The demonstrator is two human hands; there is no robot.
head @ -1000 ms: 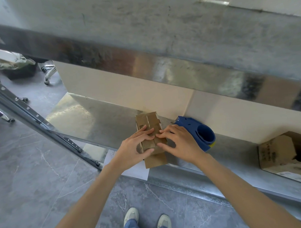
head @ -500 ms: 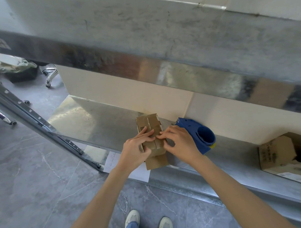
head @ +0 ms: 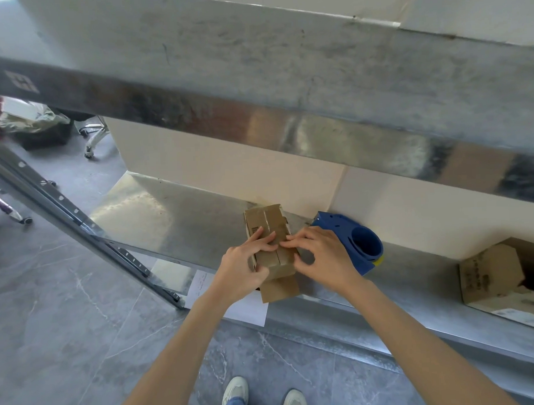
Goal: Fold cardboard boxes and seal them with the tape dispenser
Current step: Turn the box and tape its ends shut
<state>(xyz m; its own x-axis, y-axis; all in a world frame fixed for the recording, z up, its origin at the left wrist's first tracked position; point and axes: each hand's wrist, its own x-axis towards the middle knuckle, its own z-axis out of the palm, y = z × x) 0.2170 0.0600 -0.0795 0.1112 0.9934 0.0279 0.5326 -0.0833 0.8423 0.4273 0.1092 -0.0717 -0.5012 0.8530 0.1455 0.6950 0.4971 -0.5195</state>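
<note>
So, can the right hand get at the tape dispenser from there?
Probably yes: the dispenser lies right beside the right hand on the shelf, nothing between them, though that hand holds the box.

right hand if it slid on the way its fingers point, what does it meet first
The right hand touches the cardboard box; sliding on leftward, it would probably first meet the fingertips of the left hand.

Nothing is legible: a dark printed patch [head: 256, 230] on the box [head: 272, 215] just beyond the left fingers [head: 262, 239] is too blurred.
</note>
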